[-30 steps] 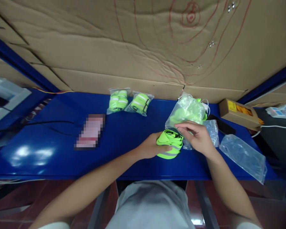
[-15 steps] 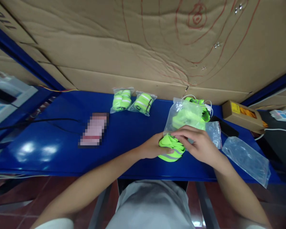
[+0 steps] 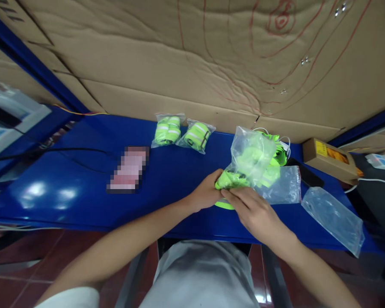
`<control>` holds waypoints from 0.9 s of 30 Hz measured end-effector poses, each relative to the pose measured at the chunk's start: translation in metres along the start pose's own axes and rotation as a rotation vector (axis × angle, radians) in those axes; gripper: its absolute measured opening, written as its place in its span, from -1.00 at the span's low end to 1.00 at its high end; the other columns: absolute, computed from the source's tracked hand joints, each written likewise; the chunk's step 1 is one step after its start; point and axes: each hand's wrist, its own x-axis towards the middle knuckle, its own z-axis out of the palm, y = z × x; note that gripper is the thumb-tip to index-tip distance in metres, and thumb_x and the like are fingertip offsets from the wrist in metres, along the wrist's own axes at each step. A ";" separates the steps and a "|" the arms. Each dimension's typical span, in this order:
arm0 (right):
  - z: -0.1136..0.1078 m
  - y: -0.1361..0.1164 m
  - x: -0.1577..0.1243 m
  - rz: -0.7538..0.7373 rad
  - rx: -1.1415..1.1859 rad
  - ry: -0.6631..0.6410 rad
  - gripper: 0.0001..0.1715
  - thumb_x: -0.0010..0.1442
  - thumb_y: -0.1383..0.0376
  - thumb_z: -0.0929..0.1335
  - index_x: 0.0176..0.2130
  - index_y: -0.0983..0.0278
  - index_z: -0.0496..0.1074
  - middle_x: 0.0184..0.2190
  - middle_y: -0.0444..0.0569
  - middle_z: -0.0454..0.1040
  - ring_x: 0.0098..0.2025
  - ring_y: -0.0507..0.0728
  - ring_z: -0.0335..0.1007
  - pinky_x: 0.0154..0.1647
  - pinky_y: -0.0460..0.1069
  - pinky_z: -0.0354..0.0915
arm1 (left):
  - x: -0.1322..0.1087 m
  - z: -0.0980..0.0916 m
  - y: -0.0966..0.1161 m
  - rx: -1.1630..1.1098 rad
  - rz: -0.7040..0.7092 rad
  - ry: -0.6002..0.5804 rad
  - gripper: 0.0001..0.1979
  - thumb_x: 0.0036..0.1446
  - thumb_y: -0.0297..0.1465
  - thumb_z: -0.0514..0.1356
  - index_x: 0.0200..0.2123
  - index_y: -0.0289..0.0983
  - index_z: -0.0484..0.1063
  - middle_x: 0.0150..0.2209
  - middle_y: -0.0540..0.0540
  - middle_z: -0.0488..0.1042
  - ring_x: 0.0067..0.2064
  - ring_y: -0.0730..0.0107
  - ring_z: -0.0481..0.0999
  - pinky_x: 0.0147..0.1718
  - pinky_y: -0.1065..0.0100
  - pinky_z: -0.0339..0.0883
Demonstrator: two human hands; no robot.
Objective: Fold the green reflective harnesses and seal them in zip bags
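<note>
My left hand [image 3: 205,192] grips a rolled neon-green reflective band [image 3: 228,179] just above the blue table [image 3: 83,192]. My right hand [image 3: 253,211] lies over the band's near side with its fingers curled on the mouth of a clear plastic bag [image 3: 252,149]. The bag stands up behind the band and covers its far part. More green bands [image 3: 277,147] lie behind the bag.
Two bagged green bands [image 3: 167,129] [image 3: 197,134] lie at the table's back. A blurred flat item [image 3: 128,168] lies left of centre. Empty clear bags [image 3: 284,186] [image 3: 333,216] lie at the right, beside a cardboard box [image 3: 330,158] and a black phone [image 3: 304,173]. Cardboard sheets stand behind.
My right hand has moved from above the band to its near side. The clear bag now stands upright over the band's far end.
</note>
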 end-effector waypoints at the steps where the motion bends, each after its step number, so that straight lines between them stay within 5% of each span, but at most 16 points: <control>1: 0.003 -0.002 -0.002 0.000 -0.007 0.017 -0.47 0.36 0.55 0.22 0.24 0.31 0.40 -0.13 0.14 0.59 -0.07 0.26 0.53 0.01 0.18 0.51 | 0.000 0.000 -0.001 -0.003 -0.005 0.018 -0.59 -0.10 -0.46 0.44 -0.13 -0.33 0.49 -0.21 -0.10 0.58 -0.11 0.11 0.55 -0.08 0.19 0.38; 5: 0.012 0.000 -0.017 0.028 0.142 0.160 -0.42 0.31 0.53 0.33 0.25 0.20 0.38 -0.09 0.09 0.58 -0.05 0.24 0.53 0.02 0.17 0.48 | 0.001 0.001 0.000 -0.167 0.003 0.035 -0.43 -0.14 -0.43 0.50 -0.01 -0.31 0.47 -0.09 -0.15 0.61 -0.02 0.05 0.57 0.02 0.14 0.39; 10: 0.027 0.000 -0.040 0.669 0.499 0.590 -0.31 0.28 0.27 0.43 0.32 0.11 0.23 0.15 0.15 0.40 0.12 0.26 0.44 0.09 0.17 0.44 | -0.005 0.007 0.011 -0.340 0.063 0.003 -0.32 -0.16 -0.37 0.55 0.07 -0.27 0.45 0.04 -0.21 0.60 0.11 -0.05 0.56 0.12 0.08 0.40; 13: 0.041 -0.007 -0.040 0.841 0.793 0.457 -0.17 0.25 0.10 0.45 0.37 0.17 0.14 0.27 0.20 0.34 0.19 0.28 0.42 0.12 0.14 0.44 | -0.008 0.010 0.011 -0.370 0.040 -0.068 -0.29 -0.16 -0.37 0.56 0.09 -0.27 0.44 0.05 -0.23 0.60 0.11 -0.08 0.57 0.11 0.06 0.43; 16: 0.049 -0.012 -0.029 0.900 0.903 0.352 -0.48 0.22 0.07 0.46 0.10 0.22 0.44 0.02 0.11 0.58 0.02 0.27 0.55 0.03 0.12 0.49 | -0.009 0.008 0.009 -0.343 0.034 -0.108 -0.22 -0.14 -0.38 0.55 0.17 -0.25 0.38 0.11 -0.24 0.56 0.16 -0.09 0.53 0.13 0.07 0.42; 23: 0.044 0.002 -0.012 0.910 0.918 0.408 -0.65 0.15 0.13 0.51 -0.10 0.21 0.54 -0.14 -0.02 0.66 -0.09 0.25 0.60 -0.02 0.11 0.51 | -0.012 -0.006 0.010 -0.230 0.031 -0.202 0.07 -0.13 -0.34 0.53 0.41 -0.08 0.11 0.23 -0.20 0.45 0.24 -0.12 0.45 0.15 0.04 0.39; 27: 0.037 0.001 -0.009 0.908 0.891 0.406 -0.67 0.16 0.12 0.50 -0.13 0.23 0.56 -0.18 -0.01 0.67 -0.15 0.25 0.62 -0.09 0.10 0.53 | -0.011 -0.005 0.010 -0.319 0.097 -0.259 -0.03 -0.14 -0.08 0.53 0.32 -0.16 0.27 0.24 -0.25 0.44 0.28 -0.13 0.40 0.22 0.05 0.30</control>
